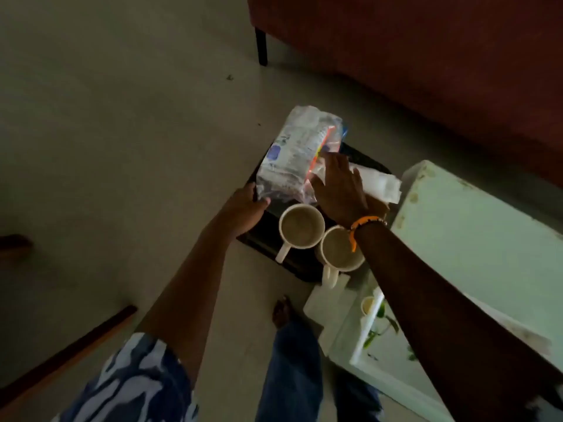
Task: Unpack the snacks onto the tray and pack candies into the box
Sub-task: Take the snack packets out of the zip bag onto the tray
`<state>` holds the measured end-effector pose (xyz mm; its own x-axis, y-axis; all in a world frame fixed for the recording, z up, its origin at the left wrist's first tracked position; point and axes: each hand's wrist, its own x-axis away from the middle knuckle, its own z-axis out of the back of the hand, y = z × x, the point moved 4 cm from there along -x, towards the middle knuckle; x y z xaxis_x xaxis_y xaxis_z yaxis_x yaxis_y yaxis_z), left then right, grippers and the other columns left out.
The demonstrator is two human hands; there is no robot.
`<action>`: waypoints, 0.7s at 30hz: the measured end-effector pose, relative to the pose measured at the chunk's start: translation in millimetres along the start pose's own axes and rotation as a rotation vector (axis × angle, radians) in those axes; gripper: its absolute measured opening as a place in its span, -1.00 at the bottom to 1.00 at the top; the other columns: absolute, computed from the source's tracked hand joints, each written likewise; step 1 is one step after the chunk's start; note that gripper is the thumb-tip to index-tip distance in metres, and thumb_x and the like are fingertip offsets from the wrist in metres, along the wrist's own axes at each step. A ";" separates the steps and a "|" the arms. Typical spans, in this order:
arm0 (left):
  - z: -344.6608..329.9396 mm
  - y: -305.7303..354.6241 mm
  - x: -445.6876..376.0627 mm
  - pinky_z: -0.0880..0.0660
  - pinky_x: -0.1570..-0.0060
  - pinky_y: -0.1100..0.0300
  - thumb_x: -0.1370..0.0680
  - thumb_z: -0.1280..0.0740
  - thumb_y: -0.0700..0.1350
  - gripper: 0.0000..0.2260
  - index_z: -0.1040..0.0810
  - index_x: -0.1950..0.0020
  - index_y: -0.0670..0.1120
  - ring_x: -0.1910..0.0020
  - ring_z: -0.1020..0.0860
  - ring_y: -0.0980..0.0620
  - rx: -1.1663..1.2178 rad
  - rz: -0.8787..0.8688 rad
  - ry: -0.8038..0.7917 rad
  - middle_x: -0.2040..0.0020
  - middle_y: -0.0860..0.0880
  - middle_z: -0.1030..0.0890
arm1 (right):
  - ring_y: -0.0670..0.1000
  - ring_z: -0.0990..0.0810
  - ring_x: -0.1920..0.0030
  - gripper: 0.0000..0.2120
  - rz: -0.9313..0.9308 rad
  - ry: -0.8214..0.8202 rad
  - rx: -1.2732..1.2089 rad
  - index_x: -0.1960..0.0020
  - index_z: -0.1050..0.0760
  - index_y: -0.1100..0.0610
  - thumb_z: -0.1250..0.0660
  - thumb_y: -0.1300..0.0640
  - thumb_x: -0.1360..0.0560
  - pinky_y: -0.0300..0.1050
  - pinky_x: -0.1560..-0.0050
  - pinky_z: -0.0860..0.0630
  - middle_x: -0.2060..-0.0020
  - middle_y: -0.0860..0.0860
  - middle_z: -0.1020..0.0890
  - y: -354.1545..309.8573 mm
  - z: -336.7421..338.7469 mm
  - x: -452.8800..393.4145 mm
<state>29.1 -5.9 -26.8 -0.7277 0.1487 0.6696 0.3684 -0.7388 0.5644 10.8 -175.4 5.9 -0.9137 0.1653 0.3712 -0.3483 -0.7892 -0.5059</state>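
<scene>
The clear snack bag (300, 156) lies on the dark tray (262, 239), long axis running away from you. Your left hand (243, 213) grips its near corner; your right hand (338, 187), fingers spread flat, presses its right side.

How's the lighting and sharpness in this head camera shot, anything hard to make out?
Head view: dim and underexposed, with soft focus throughout; the dark tray nearly merges with shadow, print on the clear snack bag is unreadable, and the right hand and left hand look slightly blurred. Wide-angle bending shows at the edges.
</scene>
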 end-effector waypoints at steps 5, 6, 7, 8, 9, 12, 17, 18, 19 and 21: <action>-10.6 -9.6 -53.7 -0.34 -0.01 0.16 -0.57 -0.18 -0.06 -0.73 -0.47 -0.19 -0.15 -0.11 -0.51 -0.11 0.313 0.079 0.001 -0.21 -0.20 -0.54 | 0.28 -0.32 -0.35 -0.47 -0.110 -0.084 0.044 -0.42 -0.10 0.14 -0.18 0.04 -0.52 0.25 -0.40 -0.18 -0.41 0.20 -0.20 8.5 -23.4 -38.9; -16.2 -11.0 -56.8 -0.36 -0.01 0.17 -0.57 -0.20 -0.05 -0.79 -0.50 -0.13 -0.10 -0.06 -0.52 -0.07 0.417 0.094 -0.013 -0.17 -0.18 -0.56 | 0.29 -0.35 -0.32 -0.47 -0.105 -0.070 0.045 -0.41 -0.11 0.13 -0.19 0.04 -0.51 0.25 -0.39 -0.21 -0.40 0.21 -0.21 9.2 -26.5 -41.4; -21.3 -13.9 -60.6 -0.39 0.00 0.17 -0.56 -0.22 -0.04 -0.85 -0.51 -0.06 -0.04 -0.01 -0.53 -0.04 0.495 0.103 -0.022 -0.11 -0.14 -0.58 | 0.29 -0.37 -0.30 -0.47 -0.094 -0.050 0.040 -0.41 -0.12 0.13 -0.20 0.04 -0.51 0.25 -0.38 -0.24 -0.38 0.22 -0.23 9.8 -28.1 -42.7; -24.3 -16.1 -61.9 -0.43 0.02 0.17 -0.55 -0.24 -0.04 -0.89 -0.51 -0.01 -0.01 0.04 -0.55 -0.02 0.537 0.109 -0.010 -0.05 -0.11 -0.59 | 0.28 -0.39 -0.29 -0.47 -0.081 -0.029 0.019 -0.41 -0.12 0.12 -0.21 0.05 -0.51 0.25 -0.36 -0.26 -0.38 0.21 -0.24 9.5 -29.1 -43.0; -26.7 -18.0 -63.4 -0.48 0.04 0.17 -0.53 -0.28 -0.05 -0.93 -0.53 0.04 0.01 0.08 -0.57 -0.01 0.586 0.109 -0.001 0.00 -0.09 -0.61 | 0.27 -0.40 -0.28 -0.47 -0.069 -0.018 0.001 -0.41 -0.12 0.11 -0.21 0.05 -0.51 0.24 -0.35 -0.28 -0.37 0.20 -0.25 10.1 -30.5 -42.9; -26.9 -20.2 -62.6 -0.57 0.11 0.13 -0.48 -0.35 -0.10 -0.96 -0.58 0.16 -0.04 0.16 -0.62 -0.04 0.651 0.115 0.078 0.12 -0.10 -0.64 | 0.22 -0.38 -0.30 -0.48 -0.033 -0.019 -0.092 -0.40 -0.13 0.08 -0.24 0.08 -0.50 0.17 -0.32 -0.32 -0.36 0.16 -0.28 14.2 -35.5 -40.4; -21.2 -19.0 -48.4 -0.59 -0.02 -0.01 -0.50 -0.31 -0.22 -0.93 -0.58 0.06 -0.15 0.06 -0.63 -0.13 0.810 0.117 0.207 0.03 -0.20 -0.63 | 0.12 -0.30 -0.39 -0.44 0.030 -0.109 -0.221 -0.44 -0.08 0.07 -0.24 0.09 -0.52 -0.01 -0.34 -0.26 -0.42 0.10 -0.26 21.5 -35.3 -38.0; -20.5 -18.8 -45.7 -0.60 0.09 0.08 -0.51 -0.30 -0.23 -0.89 -0.57 0.00 -0.16 0.14 -0.62 -0.07 0.856 0.119 0.226 0.06 -0.17 -0.62 | 0.12 -0.27 -0.41 -0.43 0.014 -0.120 -0.172 -0.46 -0.06 0.06 -0.22 0.05 -0.53 0.09 -0.42 -0.20 -0.45 0.08 -0.23 26.2 -35.1 -37.2; -20.1 -18.4 -42.7 -0.60 0.21 0.17 -0.52 -0.28 -0.23 -0.86 -0.56 -0.05 -0.18 0.21 -0.61 -0.01 0.901 0.122 0.247 0.11 -0.13 -0.61 | 0.13 -0.25 -0.43 -0.44 -0.009 -0.112 -0.089 -0.46 -0.05 0.04 -0.20 -0.01 -0.54 0.19 -0.46 -0.10 -0.46 0.07 -0.22 31.2 -33.7 -34.8; -19.9 -16.3 -37.3 -0.58 0.37 0.28 -0.53 -0.26 -0.24 -0.84 -0.54 -0.08 -0.19 0.28 -0.58 0.05 0.956 0.118 0.296 0.19 -0.08 -0.60 | 0.10 -0.21 -0.46 -0.45 -0.023 -0.035 0.036 -0.45 -0.08 0.03 -0.15 -0.10 -0.54 0.25 -0.46 0.12 -0.47 0.05 -0.24 38.9 -28.3 -26.9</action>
<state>38.7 -12.6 -70.6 -0.7228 -0.1567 0.6730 0.6627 0.1188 0.7394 15.9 -193.8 -45.8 -0.8976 0.1629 0.4096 -0.3604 -0.8063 -0.4691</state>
